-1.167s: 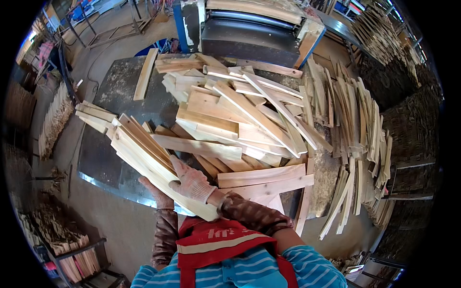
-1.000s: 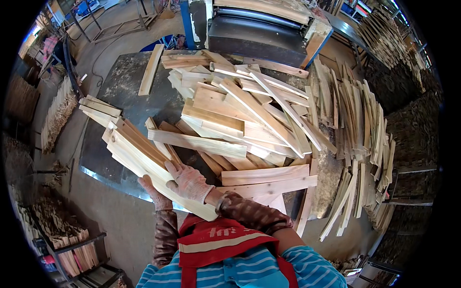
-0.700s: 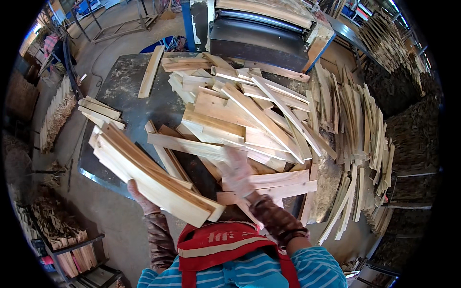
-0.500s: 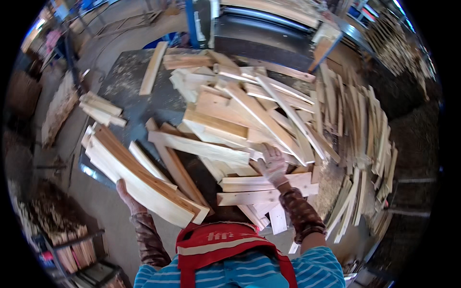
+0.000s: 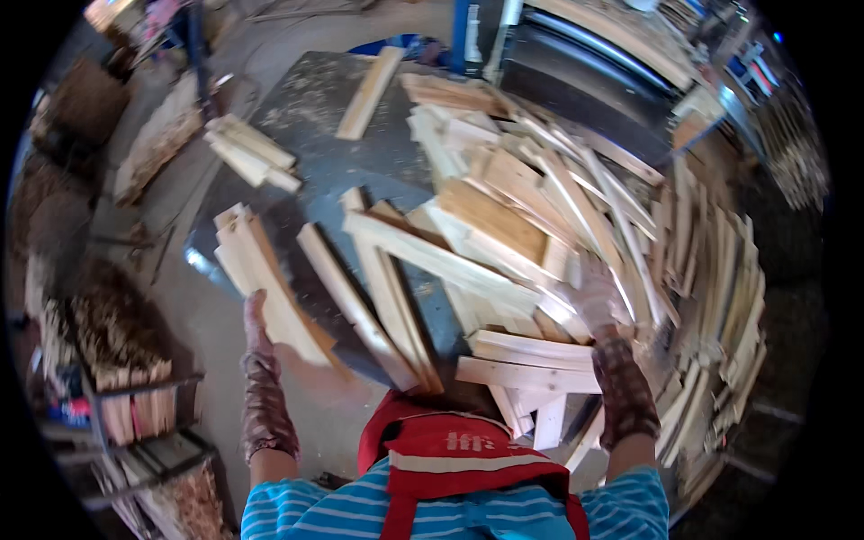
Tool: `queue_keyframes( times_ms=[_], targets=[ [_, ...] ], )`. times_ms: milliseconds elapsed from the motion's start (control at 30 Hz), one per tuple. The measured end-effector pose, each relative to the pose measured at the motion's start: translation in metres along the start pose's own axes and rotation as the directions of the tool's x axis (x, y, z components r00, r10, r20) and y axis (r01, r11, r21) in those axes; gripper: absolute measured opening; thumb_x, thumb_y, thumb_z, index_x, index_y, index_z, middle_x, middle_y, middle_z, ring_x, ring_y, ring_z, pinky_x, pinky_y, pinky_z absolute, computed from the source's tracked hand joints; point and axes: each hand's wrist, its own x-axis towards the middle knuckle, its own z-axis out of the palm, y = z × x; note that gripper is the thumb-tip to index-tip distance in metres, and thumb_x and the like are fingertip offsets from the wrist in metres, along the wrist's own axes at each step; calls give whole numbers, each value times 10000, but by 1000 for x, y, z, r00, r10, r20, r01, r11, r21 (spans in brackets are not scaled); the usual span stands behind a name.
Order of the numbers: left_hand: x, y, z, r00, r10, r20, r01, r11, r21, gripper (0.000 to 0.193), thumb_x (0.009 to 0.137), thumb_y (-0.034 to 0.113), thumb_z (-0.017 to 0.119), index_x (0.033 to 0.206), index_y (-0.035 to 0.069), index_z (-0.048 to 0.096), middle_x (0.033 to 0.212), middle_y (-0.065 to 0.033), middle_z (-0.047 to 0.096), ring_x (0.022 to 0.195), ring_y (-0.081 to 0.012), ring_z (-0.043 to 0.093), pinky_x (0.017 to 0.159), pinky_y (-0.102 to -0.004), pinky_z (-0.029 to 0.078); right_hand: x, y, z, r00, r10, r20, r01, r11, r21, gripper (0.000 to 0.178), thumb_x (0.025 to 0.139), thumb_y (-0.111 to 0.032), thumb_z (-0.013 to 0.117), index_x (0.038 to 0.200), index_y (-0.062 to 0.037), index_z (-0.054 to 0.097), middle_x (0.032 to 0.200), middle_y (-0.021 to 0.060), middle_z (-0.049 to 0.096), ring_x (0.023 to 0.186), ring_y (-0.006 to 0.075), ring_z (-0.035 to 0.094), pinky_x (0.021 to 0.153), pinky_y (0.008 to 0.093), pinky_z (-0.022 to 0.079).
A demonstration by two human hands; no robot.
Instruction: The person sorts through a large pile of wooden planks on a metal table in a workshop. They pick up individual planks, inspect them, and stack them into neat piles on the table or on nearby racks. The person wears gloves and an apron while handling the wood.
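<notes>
left hand point(image 5: 256, 315): gloved, grip closed under a bundle of pale flat wood slats point(image 5: 270, 288), rough-sawn, count blurred, held past the worktop's left edge | right hand point(image 5: 598, 297): gloved, resting on the jumbled heap of slats point(image 5: 504, 216) mid-worktop, grip state unclear | worktop point(image 5: 310, 117): grey dusty metal | small stack point(image 5: 252, 153): near left edge
</notes>
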Motion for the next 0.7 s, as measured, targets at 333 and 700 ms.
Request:
queue_keyframes(
  times_ms=[333,700],
  targets=[
    [125,-117,-104,998,12,-62,-12,1000,-7,575,915,349,708,1344,9,531,1215,-81,612,1114,-225,571,975,-388,475,45,-29,-55,960,-136,243,137,990,14,1074,777,-572,715,1594,-58,243,1658,222,226,1530,371,247,1237,434,255],
    [113,-64,-85,962,-97,-257,180,928,326,653,973,305,661,1499,-6,430,1385,-196,584,1201,-307,607,981,-415,516,22,-50,-11,948,-305,-91,303,952,-26,701,912,-434,663,1484,-102,433,1452,152,481,1331,339,488,1074,451,435]
  ],
)
